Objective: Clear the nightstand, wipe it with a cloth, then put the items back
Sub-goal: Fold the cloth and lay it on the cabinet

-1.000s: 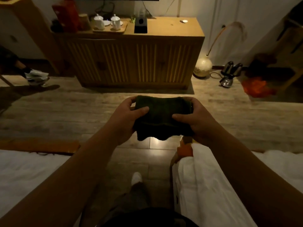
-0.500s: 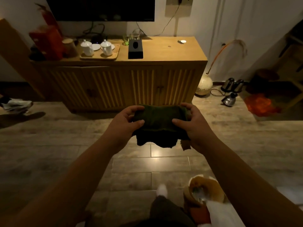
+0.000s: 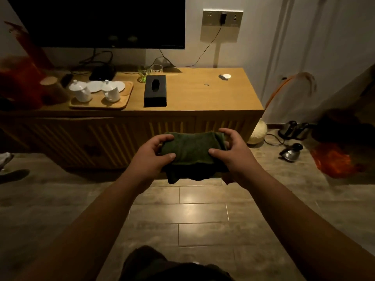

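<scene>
The person is holding a dark green cloth (image 3: pixel 189 153) in the air with both hands, over the wooden floor (image 3: pixel 182 216) and in front of a long wooden cabinet (image 3: pixel 203 94). The left hand (image 3: pixel 150 159) is gripping the cloth's left end, with its thumb lying across the front and its fingers (image 3: pixel 162 138) curling over the top edge. The right hand (image 3: pixel 233 153) is gripping the right end the same way, thumb pressing on the front and fingers (image 3: pixel 227 132) hooking round the far side. The cloth is folded, and its lower edge is hanging loose below the hands.

On the cabinet's top surface a black tissue box (image 3: pixel 155 91) is sitting just beside a wooden tray (image 3: pixel 123 100) that is carrying white cups (image 3: pixel 110 93). A dark television (image 3: pixel 97 21) is hanging on the wall above.
</scene>
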Motion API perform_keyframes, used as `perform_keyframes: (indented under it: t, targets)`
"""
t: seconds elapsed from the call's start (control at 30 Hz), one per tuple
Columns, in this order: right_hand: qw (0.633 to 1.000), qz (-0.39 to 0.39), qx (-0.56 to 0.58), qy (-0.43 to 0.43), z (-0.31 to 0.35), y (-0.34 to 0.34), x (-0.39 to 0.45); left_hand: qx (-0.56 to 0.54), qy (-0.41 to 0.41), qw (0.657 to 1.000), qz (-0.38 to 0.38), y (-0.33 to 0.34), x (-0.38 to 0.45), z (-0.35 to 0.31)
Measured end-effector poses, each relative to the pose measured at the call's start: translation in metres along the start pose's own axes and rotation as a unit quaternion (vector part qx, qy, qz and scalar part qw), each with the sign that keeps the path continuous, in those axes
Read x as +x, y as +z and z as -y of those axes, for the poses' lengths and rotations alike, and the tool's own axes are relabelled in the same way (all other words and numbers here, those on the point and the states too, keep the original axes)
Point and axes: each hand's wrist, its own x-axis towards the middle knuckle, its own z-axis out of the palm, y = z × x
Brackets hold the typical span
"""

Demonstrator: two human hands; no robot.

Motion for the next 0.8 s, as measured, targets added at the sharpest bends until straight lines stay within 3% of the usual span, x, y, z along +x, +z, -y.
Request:
perform_keyframes:
  t: [0.17, 0.37, 0.5, 0.8]
  targets:
    - [0.999, -0.011, -0.036, -0.016, 0.020, -0.001, 0.085, 0.013, 0.002, 1.000, 0.008, -0.010, 0.087, -0.015]
    - [0.991, -0.051, -0.105, -0.067, 0.030, 0.012, 0.215, 0.125, 0.041, 0.991, 0.023, -0.046, 0.227, -0.025]
    - [0.985, -0.071, -0.144, -0.060, 0.036, 0.025, 0.285, 0.186, 0.059, 0.979, 0.053, -0.068, 0.308, -0.038]
    - [0.974, -0.094, -0.205, -0.009, 0.048, 0.029, 0.424, 0.236, 0.002, 0.968, 0.083, -0.085, 0.455, -0.048]
